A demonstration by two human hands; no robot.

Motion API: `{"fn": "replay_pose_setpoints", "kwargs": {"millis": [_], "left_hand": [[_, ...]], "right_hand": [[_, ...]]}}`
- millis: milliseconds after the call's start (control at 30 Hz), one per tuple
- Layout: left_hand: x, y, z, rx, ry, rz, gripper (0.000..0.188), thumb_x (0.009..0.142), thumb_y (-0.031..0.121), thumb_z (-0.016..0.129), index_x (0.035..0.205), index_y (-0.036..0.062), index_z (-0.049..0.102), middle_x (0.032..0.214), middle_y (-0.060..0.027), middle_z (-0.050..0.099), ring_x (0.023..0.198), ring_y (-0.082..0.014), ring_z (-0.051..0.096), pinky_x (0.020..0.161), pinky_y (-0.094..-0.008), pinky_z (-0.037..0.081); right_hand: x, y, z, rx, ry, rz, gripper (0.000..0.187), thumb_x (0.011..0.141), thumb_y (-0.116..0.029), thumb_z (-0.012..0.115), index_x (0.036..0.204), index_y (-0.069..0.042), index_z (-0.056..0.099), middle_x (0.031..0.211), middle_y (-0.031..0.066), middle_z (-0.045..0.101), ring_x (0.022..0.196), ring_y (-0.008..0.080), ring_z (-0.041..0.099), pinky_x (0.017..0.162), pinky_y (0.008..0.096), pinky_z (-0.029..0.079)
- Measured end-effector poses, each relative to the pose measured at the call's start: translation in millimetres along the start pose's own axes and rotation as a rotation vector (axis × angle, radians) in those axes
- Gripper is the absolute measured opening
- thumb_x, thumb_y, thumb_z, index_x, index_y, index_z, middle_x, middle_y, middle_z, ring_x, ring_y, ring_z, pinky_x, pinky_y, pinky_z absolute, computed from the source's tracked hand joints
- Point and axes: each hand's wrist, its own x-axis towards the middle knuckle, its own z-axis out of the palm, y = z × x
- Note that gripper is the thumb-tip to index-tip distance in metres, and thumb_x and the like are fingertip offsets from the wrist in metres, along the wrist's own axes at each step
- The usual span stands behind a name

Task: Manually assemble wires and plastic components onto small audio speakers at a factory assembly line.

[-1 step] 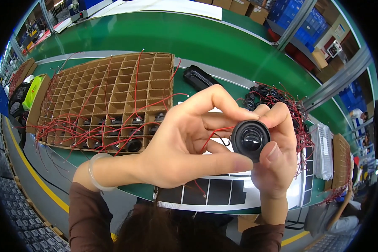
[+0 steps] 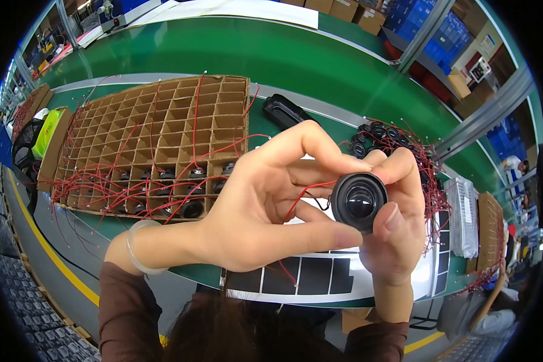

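A small round black speaker [image 2: 360, 205] with a glossy domed centre faces up between my hands, above the near side of the bench. My left hand [image 2: 253, 211] pinches its left edge, with the thumb below and the index finger at the top. From the other side, my right hand [image 2: 401, 223] grips the rim between thumb and fingers. A red and a black wire leave the speaker and pass behind my left fingers; a red wire end hangs below that hand. Beneath my hands lies a white sheet with black rectangular stickers [image 2: 315, 276], partly covered by them.
To the left, a divided cardboard tray [image 2: 145, 130] holds several wired speakers in its near cells. A black plastic case [image 2: 286, 111] lies beyond my hands. At right are a pile of speakers [image 2: 383, 133] with tangled red wires and a clear plastic tray [image 2: 463, 217]. A green conveyor [image 2: 241, 54] runs behind.
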Motion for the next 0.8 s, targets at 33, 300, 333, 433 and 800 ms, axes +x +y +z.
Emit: {"fn": "replay_pose_setpoints", "kwargs": {"millis": [33, 300, 333, 433, 800], "left_hand": [[0.6, -0.8, -2.0, 0.064, -0.05, 0.063, 0.051, 0.063, -0.008, 0.059, 0.104, -0.0017, 0.029, 0.097, -0.0223, 0.049, 0.087, -0.0228, 0.053, 0.067, -0.03, 0.047], [0.3, -4.4, -5.6, 0.289, -0.155, 0.252, 0.055, 0.061, -0.013, 0.059, 0.105, -0.0022, 0.028, 0.101, -0.0259, 0.045, 0.091, -0.0269, 0.052, 0.074, -0.0327, 0.046], [0.9, -4.9, -6.1, 0.313, -0.152, 0.268, 0.055, 0.061, -0.013, 0.059, 0.105, -0.0023, 0.028, 0.101, -0.0261, 0.045, 0.092, -0.0272, 0.052, 0.075, -0.0325, 0.046], [-0.8, -3.8, -3.7, 0.346, -0.136, 0.289, 0.055, 0.061, -0.013, 0.06, 0.104, -0.0028, 0.028, 0.102, -0.0261, 0.044, 0.093, -0.027, 0.051, 0.075, -0.0314, 0.046], [-1.9, -0.7, -2.8, 0.491, -0.166, 0.246, 0.055, 0.059, -0.011, 0.062, 0.103, -0.0027, 0.03, 0.1, -0.0254, 0.045, 0.092, -0.027, 0.051, 0.073, -0.0308, 0.047]], "right_hand": [[0.0, 1.9, -0.1, 0.045, -0.004, -0.031, 0.022, 0.071, -0.007, 0.058, 0.086, -0.001, 0.043, 0.076, 0.006, 0.048, 0.067, 0.0073, 0.047, 0.055, 0.0169, 0.039], [-0.4, -0.7, -6.9, 0.144, -0.079, 0.037, 0.024, 0.081, -0.017, 0.043, 0.095, 0.003, 0.042, 0.083, 0.0068, 0.048, 0.064, 0.0051, 0.043, 0.055, 0.0172, 0.035], [0.0, -0.8, -7.3, 0.147, -0.101, 0.026, 0.026, 0.082, -0.018, 0.042, 0.097, 0.003, 0.042, 0.084, 0.0071, 0.048, 0.064, 0.0049, 0.044, 0.055, 0.0168, 0.034], [1.0, -0.6, -4.4, -0.007, -0.146, -0.072, 0.026, 0.082, -0.017, 0.041, 0.098, 0.004, 0.041, 0.084, 0.0084, 0.047, 0.067, 0.0068, 0.044, 0.059, 0.0186, 0.036], [-0.5, 0.8, -5.8, -0.022, -0.09, -0.086, 0.032, 0.084, -0.026, 0.039, 0.094, 0.004, 0.043, 0.081, 0.0094, 0.046, 0.073, 0.0108, 0.045, 0.066, 0.0228, 0.038]]}}
